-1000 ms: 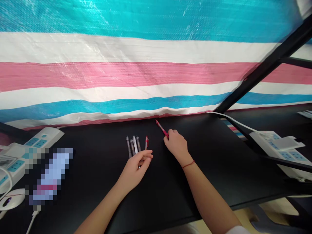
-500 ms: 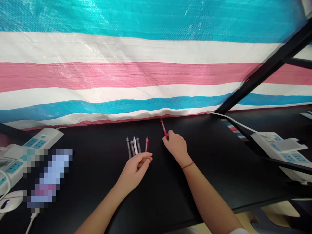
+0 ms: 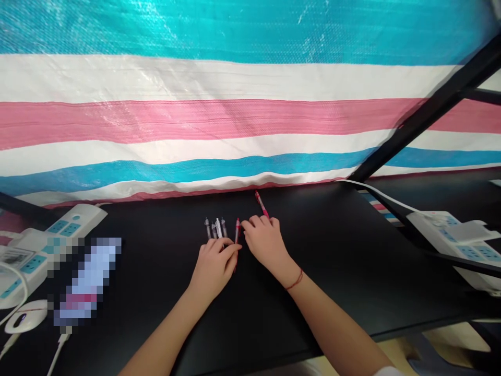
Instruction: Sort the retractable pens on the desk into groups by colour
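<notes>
At the far left of the black counter [image 3: 141, 292], a white power strip [image 3: 74, 227] lies slantwise, with a white mouse [image 3: 30, 315] on its near side. Right of both is a blurred-out phone [image 3: 88, 282], a white charging cable [image 3: 60, 344] running from its near end.

Further right, three grey pens [image 3: 207, 228] and a white pen [image 3: 218, 227] lie side by side, tips pointing far; the left hand [image 3: 213, 266] covers their near ends. Its fingers are bent, and whether it grips any pen cannot be told. Just right of these, an upper red pen [image 3: 237, 230] runs under its fingertips.

The right hand [image 3: 266, 243] has its fingers bent, their tips near that pen's right side. It hides the near end of a second red pen [image 3: 262, 204], which slants toward the striped sheet [image 3: 219, 120] behind; whether it holds this one cannot be told.

At the right, a black bar [image 3: 407, 133] slants up before the sheet, and a white cord [image 3: 376, 189] leads to another power strip [image 3: 432, 230].
</notes>
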Demonstrator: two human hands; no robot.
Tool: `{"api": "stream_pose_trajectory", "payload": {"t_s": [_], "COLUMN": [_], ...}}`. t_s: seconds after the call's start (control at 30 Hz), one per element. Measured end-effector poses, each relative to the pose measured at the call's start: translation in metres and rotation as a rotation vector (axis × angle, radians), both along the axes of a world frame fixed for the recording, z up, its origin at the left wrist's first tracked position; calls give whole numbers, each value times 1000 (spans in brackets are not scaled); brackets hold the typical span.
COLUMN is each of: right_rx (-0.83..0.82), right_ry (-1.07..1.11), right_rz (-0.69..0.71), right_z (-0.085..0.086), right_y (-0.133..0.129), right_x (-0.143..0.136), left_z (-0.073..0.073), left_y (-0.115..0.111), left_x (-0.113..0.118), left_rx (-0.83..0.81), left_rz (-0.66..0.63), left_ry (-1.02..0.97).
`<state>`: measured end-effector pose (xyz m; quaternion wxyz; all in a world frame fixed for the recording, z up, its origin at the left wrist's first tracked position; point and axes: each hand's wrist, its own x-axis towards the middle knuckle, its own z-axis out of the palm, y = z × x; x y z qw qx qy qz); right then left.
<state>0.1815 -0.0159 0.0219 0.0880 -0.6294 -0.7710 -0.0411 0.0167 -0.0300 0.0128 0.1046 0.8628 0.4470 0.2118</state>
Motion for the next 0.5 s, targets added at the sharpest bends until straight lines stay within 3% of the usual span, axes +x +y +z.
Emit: {"api": "stream_pose_trajectory", "payload": {"t_s": [0.17,0.5], "right_rx": [-25,14], "right_ry": [-4,43], "right_rz": [218,313], "right_z": [-4,-7], "right_y": [-4,-2], "right_x": [-8,-5], "left_z": [-2,4], "left_y": [-1,2], "left_x": [1,-2], "left_rx": [64,-35], "left_rz": [1,-44], "left_ry": [81,97]}}
